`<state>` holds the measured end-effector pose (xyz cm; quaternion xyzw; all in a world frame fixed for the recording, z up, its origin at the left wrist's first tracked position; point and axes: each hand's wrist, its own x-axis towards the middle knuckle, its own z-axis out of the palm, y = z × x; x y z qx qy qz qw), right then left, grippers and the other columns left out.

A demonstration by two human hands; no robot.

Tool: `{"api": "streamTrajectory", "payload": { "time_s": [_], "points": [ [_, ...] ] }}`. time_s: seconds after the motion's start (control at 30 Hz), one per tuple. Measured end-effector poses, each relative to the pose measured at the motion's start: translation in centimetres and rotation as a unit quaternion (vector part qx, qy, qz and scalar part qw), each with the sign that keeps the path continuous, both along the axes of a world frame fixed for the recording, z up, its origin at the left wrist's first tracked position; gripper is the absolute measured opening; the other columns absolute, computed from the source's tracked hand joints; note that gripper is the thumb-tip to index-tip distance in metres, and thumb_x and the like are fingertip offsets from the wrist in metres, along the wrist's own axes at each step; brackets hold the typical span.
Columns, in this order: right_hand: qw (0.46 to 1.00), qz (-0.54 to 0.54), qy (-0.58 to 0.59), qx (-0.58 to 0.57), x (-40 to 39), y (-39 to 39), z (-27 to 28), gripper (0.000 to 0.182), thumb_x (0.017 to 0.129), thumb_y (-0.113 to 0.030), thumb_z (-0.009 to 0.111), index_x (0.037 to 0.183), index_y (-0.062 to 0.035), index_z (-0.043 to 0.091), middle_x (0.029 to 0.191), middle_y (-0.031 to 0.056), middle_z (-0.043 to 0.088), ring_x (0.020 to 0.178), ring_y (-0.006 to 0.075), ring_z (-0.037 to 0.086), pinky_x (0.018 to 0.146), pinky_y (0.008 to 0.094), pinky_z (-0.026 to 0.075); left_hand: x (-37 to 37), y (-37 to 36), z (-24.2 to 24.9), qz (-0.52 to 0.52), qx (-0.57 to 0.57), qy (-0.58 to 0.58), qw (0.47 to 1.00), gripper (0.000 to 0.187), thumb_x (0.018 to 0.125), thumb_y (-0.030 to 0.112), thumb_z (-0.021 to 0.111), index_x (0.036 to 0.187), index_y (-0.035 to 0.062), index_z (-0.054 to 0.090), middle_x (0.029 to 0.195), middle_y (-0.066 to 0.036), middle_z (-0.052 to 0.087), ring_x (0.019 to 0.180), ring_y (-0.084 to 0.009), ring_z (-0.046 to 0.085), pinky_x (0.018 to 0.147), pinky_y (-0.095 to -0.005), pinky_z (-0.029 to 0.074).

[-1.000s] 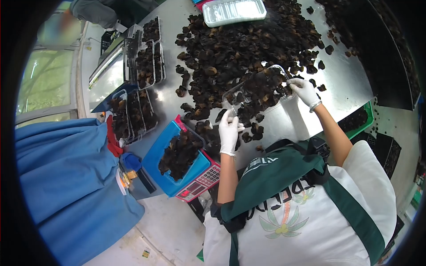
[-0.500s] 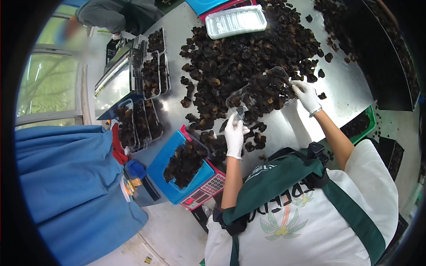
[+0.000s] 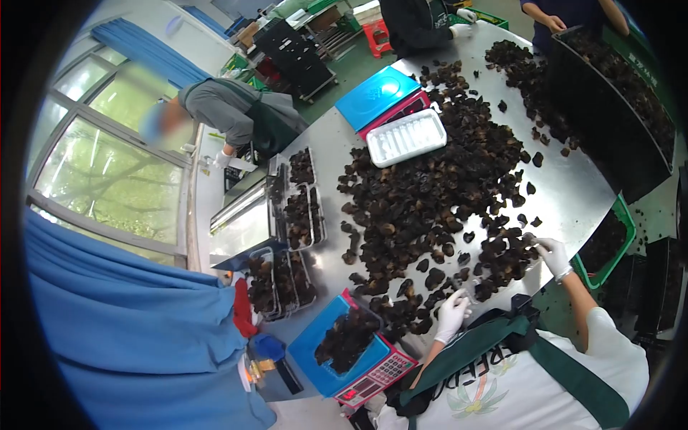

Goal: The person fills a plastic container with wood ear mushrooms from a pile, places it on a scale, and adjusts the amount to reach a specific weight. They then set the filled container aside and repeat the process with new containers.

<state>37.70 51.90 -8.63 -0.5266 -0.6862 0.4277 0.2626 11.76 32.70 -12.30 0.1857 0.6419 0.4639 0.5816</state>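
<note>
Between my two gloved hands, on the metal table, is a clear plastic tray (image 3: 504,264) filled with dark, dried, mushroom-like pieces. My left hand (image 3: 453,315) has its fingers closed at the tray's near left corner. At the right end my right hand (image 3: 552,258) grips the tray's edge. A large pile of the same dark pieces (image 3: 423,208) spreads beyond the tray. To the left, a blue scale (image 3: 312,358) with a pink keypad bears another filled clear tray (image 3: 348,340).
A white tray (image 3: 407,138) leans on a second blue scale (image 3: 378,97). Filled trays (image 3: 299,218) line the left side. A black crate (image 3: 609,107) and green basket (image 3: 622,236) are at right. Other people (image 3: 222,107) stand around the table.
The view has tilted up and shifted, showing more of the room and other people. The tray and both my hands now appear lower and farther right, nearer the table's front edge.
</note>
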Motion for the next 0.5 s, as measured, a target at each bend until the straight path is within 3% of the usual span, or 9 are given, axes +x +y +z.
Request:
{"api": "streamTrajectory", "payload": {
  "time_s": [0.1,0.2,0.33,0.37,0.47,0.5],
  "points": [
    [0.999,-0.015,-0.050,0.010,2.4,-0.8,-1.4,0.020,0.082,-0.007,0.058,0.098,0.0003,0.067,0.088,0.0156,0.067,0.082,0.0211,0.065,0.076,0.0299,0.049,1.0,0.2,0.0,-0.067,-0.050,0.009,0.996,0.036,0.090,0.011,0.055,0.124,0.0026,0.051,0.080,-0.004,0.061,0.057,-0.0082,0.057,0.049,-0.0216,0.046],
    [0.997,-0.024,-0.069,-0.030,3.9,-1.3,-4.4,0.022,0.083,-0.010,0.059,0.100,0.0012,0.066,0.089,0.0163,0.067,0.081,0.0214,0.065,0.076,0.0300,0.049,1.1,-0.1,-1.5,-0.036,-0.039,-0.054,0.997,0.035,0.090,0.011,0.052,0.124,0.0019,0.051,0.078,-0.005,0.061,0.055,-0.0081,0.056,0.047,-0.0227,0.045],
    [0.993,-0.025,-0.074,-0.089,2.8,-1.1,-6.9,0.029,0.088,-0.021,0.057,0.104,0.0023,0.064,0.095,0.0166,0.067,0.087,0.0181,0.064,0.079,0.0288,0.048,0.3,-0.2,-3.5,-0.062,-0.022,0.036,0.997,0.036,0.091,0.008,0.050,0.126,0.0024,0.049,0.077,-0.005,0.062,0.052,-0.0086,0.056,0.045,-0.0218,0.044],
    [0.993,-0.025,-0.067,-0.094,2.4,-0.9,-7.1,0.030,0.088,-0.022,0.057,0.105,0.0020,0.063,0.096,0.0165,0.067,0.089,0.0195,0.064,0.080,0.0288,0.047,0.2,0.3,-2.4,-0.024,-0.021,0.029,0.999,0.038,0.090,0.009,0.051,0.128,0.0025,0.047,0.079,-0.006,0.062,0.053,-0.0091,0.057,0.046,-0.0218,0.045],
    [0.998,-0.041,0.016,0.043,1.4,-0.6,-9.3,0.023,0.085,-0.011,0.059,0.106,-0.0029,0.064,0.095,0.0139,0.064,0.088,0.0244,0.061,0.080,0.0318,0.046,0.8,0.8,0.7,0.052,-0.054,0.035,0.997,0.050,0.090,0.007,0.052,0.137,0.0019,0.034,0.093,-0.010,0.062,0.061,-0.0123,0.060,0.052,-0.0220,0.050],
    [0.991,-0.050,-0.028,0.120,0.3,-0.2,-8.1,0.023,0.083,-0.008,0.059,0.105,-0.0039,0.064,0.094,0.0132,0.062,0.088,0.0250,0.059,0.080,0.0324,0.046,0.9,0.7,0.8,0.061,-0.044,0.037,0.996,0.054,0.090,0.009,0.054,0.139,0.0043,0.032,0.099,-0.011,0.061,0.065,-0.0129,0.061,0.055,-0.0227,0.051]
  ]
}}
